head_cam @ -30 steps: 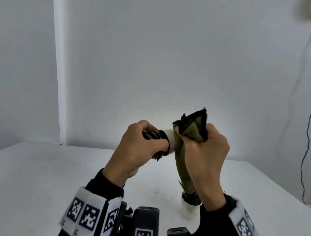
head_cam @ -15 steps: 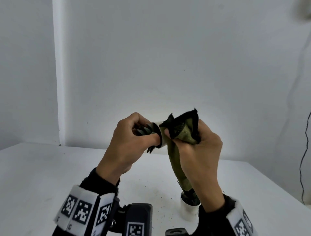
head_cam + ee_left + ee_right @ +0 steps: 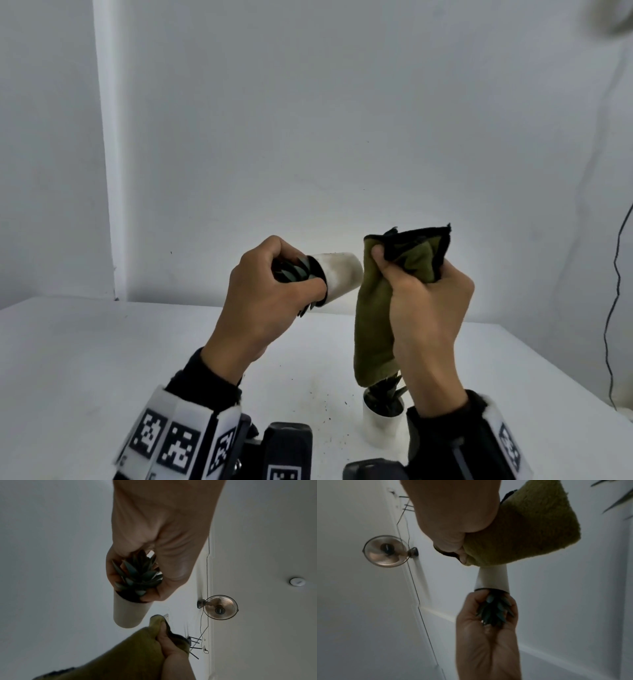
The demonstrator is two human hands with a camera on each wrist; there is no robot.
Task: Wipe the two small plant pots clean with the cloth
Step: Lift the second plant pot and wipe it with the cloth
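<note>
Pot and cloth held up over the table.
The left hand (image 3: 263, 301) grips the white pot (image 3: 337, 275) sideways by its plant; the right hand's (image 3: 428, 308) fingers clutch the green cloth (image 3: 375, 329) beside its base. A second pot (image 3: 382, 426) stands near the table's (image 3: 102, 342) front edge.

Both forearms are covered by black sleeves (image 3: 205, 380) with slightly fuzzy cuffs. A white band (image 3: 178, 435) printed with square black-and-white coded markers is worn around the left wrist, and a black camera block (image 3: 289, 452) bearing another marker is mounted beside it. A similar white marker band (image 3: 507, 445) is strapped to the right wrist. The left hand (image 3: 260, 305) and right hand (image 3: 428, 308) are bare.
</note>
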